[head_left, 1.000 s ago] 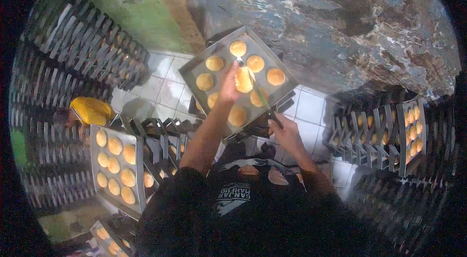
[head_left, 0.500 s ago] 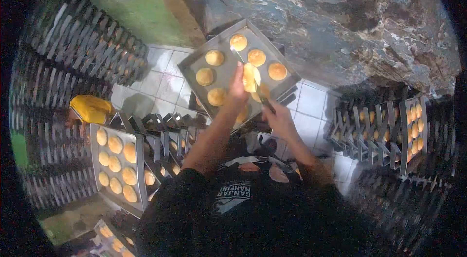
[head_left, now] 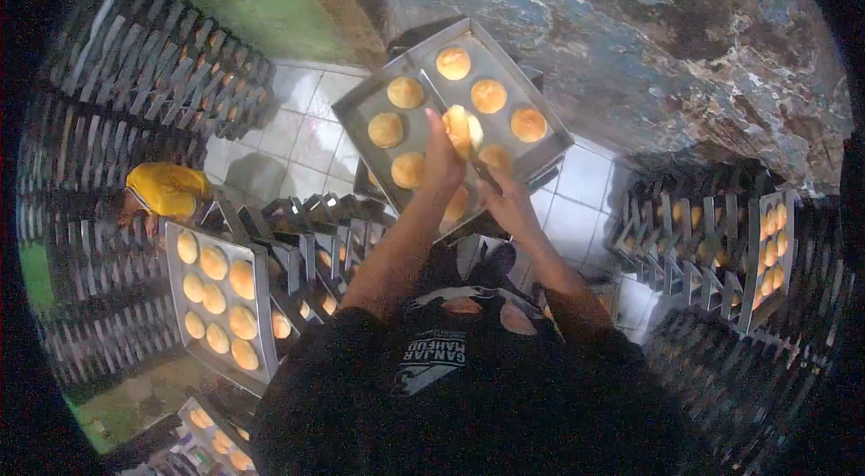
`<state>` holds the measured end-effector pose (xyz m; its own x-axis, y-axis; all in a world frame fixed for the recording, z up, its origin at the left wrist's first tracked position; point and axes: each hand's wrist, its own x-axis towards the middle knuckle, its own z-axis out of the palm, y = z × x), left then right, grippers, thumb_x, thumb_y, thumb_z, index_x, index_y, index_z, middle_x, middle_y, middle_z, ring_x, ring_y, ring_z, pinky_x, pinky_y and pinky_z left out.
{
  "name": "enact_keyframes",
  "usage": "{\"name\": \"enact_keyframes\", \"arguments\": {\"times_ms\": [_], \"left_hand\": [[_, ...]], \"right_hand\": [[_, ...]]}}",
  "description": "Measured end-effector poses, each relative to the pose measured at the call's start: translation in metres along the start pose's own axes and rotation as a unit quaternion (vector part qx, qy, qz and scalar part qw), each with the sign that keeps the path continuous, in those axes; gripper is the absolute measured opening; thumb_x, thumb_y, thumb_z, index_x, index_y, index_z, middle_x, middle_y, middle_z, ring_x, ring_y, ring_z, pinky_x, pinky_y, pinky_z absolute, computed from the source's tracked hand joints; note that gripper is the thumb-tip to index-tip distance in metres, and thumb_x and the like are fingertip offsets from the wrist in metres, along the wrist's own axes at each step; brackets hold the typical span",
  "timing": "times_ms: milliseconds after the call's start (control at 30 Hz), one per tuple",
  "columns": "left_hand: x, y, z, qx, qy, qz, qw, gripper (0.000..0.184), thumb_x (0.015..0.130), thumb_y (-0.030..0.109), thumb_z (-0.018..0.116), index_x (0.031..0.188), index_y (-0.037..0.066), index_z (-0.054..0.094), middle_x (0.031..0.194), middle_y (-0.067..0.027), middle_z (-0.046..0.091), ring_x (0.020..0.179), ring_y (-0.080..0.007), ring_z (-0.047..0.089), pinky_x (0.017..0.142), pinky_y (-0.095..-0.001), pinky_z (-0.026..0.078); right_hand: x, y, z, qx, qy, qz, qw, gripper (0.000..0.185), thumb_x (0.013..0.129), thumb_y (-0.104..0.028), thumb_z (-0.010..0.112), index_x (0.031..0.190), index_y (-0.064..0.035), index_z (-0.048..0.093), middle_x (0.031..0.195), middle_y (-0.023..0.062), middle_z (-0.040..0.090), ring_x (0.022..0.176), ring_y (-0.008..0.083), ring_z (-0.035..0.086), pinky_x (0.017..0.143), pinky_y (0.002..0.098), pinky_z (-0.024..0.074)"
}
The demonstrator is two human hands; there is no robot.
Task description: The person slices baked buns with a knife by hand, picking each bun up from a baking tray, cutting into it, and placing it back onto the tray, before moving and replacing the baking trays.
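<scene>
A round bun (head_left: pixel 459 128), its pale inside showing on one side, is held in my left hand (head_left: pixel 441 160) above a metal baking tray (head_left: pixel 356 106). My right hand (head_left: pixel 509 205) grips the handle of a long knife (head_left: pixel 487 175). The thin blade runs up-left along the bun, and its tip shows beyond it; how deep it sits in the bread I cannot tell. Several golden buns (head_left: pixel 385 129) lie on the tray around my hands. More trays appear to be stacked under this one.
Slanted stacked trays with a bun-filled tray (head_left: pixel 185 327) stand on the left, and more stacked trays (head_left: pixel 770 251) on the right. A person in a yellow shirt (head_left: pixel 167 190) is at far left. Tall tray stacks (head_left: pixel 153 61) line that side. White floor tiles (head_left: pixel 577 178) and a peeling wall (head_left: pixel 577 16) lie beyond.
The bun in my left hand has tilted, and my right hand with the knife has shifted slightly closer to it. The view has moved a little.
</scene>
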<state>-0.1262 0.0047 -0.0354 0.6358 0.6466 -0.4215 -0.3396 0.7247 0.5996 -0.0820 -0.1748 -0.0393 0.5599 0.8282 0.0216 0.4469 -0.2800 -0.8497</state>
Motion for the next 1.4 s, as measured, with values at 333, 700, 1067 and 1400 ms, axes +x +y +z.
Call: {"name": "enact_keyframes", "arguments": {"times_ms": [333, 700, 1067, 1400], "left_hand": [[0.025, 0.001, -0.026, -0.038, 0.043, 0.012, 0.998, 0.063, 0.106, 0.060, 0.029, 0.125, 0.006, 0.056, 0.111, -0.0075, 0.066, 0.099, -0.0225, 0.065, 0.087, -0.0375, 0.054], [0.109, 0.016, -0.098, 0.277, 0.181, -0.021, 0.944, 0.061, 0.105, 0.054, 0.041, 0.121, -0.001, 0.062, 0.111, -0.0165, 0.066, 0.100, -0.0254, 0.065, 0.085, -0.0370, 0.053], [0.200, -0.053, -0.015, 0.613, -0.016, 0.133, 0.779, 0.042, 0.091, 0.038, 0.065, 0.099, -0.003, 0.070, 0.111, -0.0264, 0.067, 0.109, -0.0388, 0.062, 0.096, -0.0480, 0.047], [0.139, -0.076, 0.017, 0.485, -0.089, 0.088, 0.866, 0.049, 0.080, 0.017, 0.077, 0.121, -0.004, 0.058, 0.123, -0.0207, 0.062, 0.116, -0.0381, 0.060, 0.097, -0.0428, 0.050]], "right_hand": [[0.027, 0.033, 0.050, 0.049, -0.028, 0.078, 0.995, 0.040, 0.099, -0.027, 0.064, 0.129, -0.0006, 0.062, 0.099, 0.0161, 0.071, 0.091, 0.0221, 0.068, 0.083, 0.0362, 0.0526], [-0.097, 0.016, -0.015, 0.119, -0.100, 0.284, 0.946, 0.024, 0.100, -0.024, 0.060, 0.107, -0.0010, 0.065, 0.077, 0.0046, 0.061, 0.067, 0.0116, 0.057, 0.062, 0.0295, 0.0462], [-0.186, 0.057, -0.022, 0.140, 0.059, 0.423, 0.893, 0.028, 0.100, -0.033, 0.063, 0.105, -0.0058, 0.066, 0.079, -0.0009, 0.064, 0.065, 0.0069, 0.053, 0.055, 0.0260, 0.0405], [-0.148, 0.033, -0.055, 0.198, 0.116, 0.317, 0.920, 0.023, 0.102, -0.024, 0.060, 0.110, -0.0043, 0.066, 0.076, -0.0016, 0.063, 0.066, 0.0048, 0.053, 0.057, 0.0239, 0.0412]]}}
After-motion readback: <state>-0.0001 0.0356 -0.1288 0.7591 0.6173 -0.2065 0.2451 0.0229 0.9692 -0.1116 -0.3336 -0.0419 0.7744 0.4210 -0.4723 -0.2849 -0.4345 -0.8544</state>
